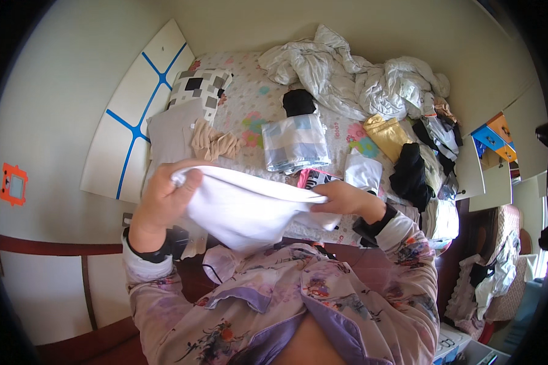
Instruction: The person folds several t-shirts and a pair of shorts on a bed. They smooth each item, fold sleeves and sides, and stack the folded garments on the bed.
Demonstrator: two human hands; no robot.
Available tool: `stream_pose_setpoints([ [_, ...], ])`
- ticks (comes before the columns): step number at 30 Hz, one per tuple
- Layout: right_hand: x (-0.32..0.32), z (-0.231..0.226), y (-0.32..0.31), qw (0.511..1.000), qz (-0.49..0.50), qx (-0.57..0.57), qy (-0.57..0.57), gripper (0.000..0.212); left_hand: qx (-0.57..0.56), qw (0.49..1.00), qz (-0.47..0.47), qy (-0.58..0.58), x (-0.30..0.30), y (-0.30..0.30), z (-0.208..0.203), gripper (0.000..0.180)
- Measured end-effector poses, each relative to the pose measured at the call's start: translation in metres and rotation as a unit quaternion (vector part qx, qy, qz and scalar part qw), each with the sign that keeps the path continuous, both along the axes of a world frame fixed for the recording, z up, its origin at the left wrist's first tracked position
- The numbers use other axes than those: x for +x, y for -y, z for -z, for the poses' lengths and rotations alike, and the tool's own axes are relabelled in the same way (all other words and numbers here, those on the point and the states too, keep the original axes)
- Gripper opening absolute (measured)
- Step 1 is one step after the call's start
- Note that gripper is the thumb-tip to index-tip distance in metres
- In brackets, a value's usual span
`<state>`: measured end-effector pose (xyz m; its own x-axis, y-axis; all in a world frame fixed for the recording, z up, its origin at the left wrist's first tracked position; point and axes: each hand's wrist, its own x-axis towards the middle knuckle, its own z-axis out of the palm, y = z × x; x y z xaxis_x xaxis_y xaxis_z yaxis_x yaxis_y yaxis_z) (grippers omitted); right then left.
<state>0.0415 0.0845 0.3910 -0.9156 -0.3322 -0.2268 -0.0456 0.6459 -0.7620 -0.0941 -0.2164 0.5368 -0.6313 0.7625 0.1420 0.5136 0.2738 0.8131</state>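
Note:
Stretched between my two hands is a white cloth garment, held up in front of my body, its lower part hanging in loose folds. My left hand pinches its left end between thumb and fingers. At the other end my right hand grips the cloth's edge. The exact kind of garment cannot be made out. Beyond it on the bed lie a folded blue-and-white checked cloth, a crumpled beige garment and a folded white garment. A pink-and-black printed item is partly hidden behind the white cloth.
A white quilt is bunched at the back. Pillows rest by the headboard on the left. To the right are a yellow garment, black clothing and more piled clothes. A chair draped with clothes stands far right.

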Motion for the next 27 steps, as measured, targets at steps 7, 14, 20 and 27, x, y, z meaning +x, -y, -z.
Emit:
stream_pose_setpoints([
  [7,-0.022,0.012,-0.073,0.947,0.273,0.152,-0.073,0.028,-0.152,0.971,-0.142,-0.121,-0.079,0.023,0.046,0.024],
  [14,-0.026,-0.051,-0.107,0.843,0.272,0.296,-0.356,0.024,-0.072,0.963,-0.208,-0.155,-0.135,0.004,0.097,0.018],
  [20,0.050,0.021,-0.097,0.849,0.183,0.433,-0.242,0.018,-0.072,0.994,-0.085,-0.016,-0.099,0.019,0.196,0.022],
  [27,0.144,0.165,-0.059,0.929,0.087,0.356,0.059,0.022,-0.168,0.980,-0.044,0.092,0.003,0.025,0.343,0.013],
])
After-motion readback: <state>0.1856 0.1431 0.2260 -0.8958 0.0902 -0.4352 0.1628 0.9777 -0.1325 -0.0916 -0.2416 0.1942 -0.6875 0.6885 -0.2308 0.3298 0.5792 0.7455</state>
